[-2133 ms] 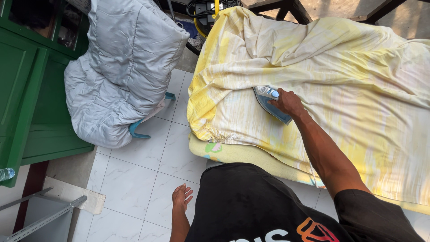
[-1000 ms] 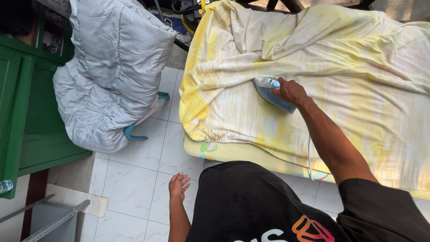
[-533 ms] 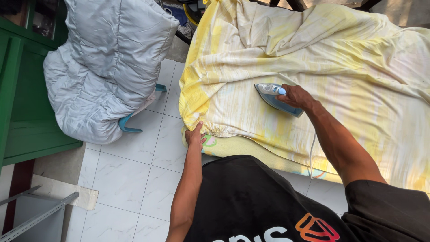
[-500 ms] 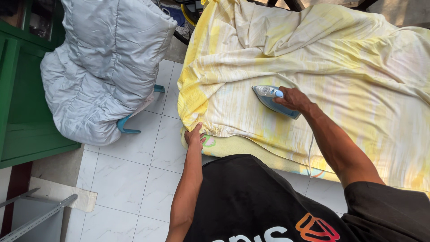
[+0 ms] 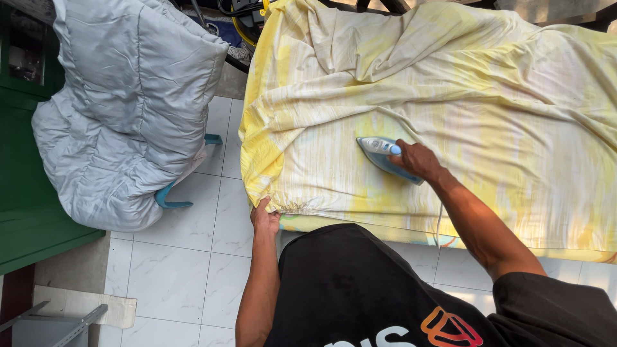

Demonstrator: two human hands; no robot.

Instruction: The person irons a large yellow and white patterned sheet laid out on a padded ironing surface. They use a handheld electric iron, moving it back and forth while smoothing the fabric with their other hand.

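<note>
My left hand has come up from hanging idle near the floor and now pinches the near corner of the yellow-and-white sheet, its grip closed on the hem where the cloth drops off the worktop. My right hand is wrapped tight around the handle of the pale blue iron, which has slid a little toward me and to the left across the cloth since two seconds ago. I read this as tensioning: the corner is being pulled taut so the soleplate meets flat fabric, though the sheet beyond the iron is bunched in deep folds.

The iron sits flat on the smoothed near part of the sheet, well in from the edge. The sheet covers the whole worktop, with only a strip of yellow padding showing below the hem. Left of it, on a white tiled floor, a grey quilted duvet is heaped over a blue-framed stand, beside a green cabinet. Cables lie beyond the worktop's top edge.
</note>
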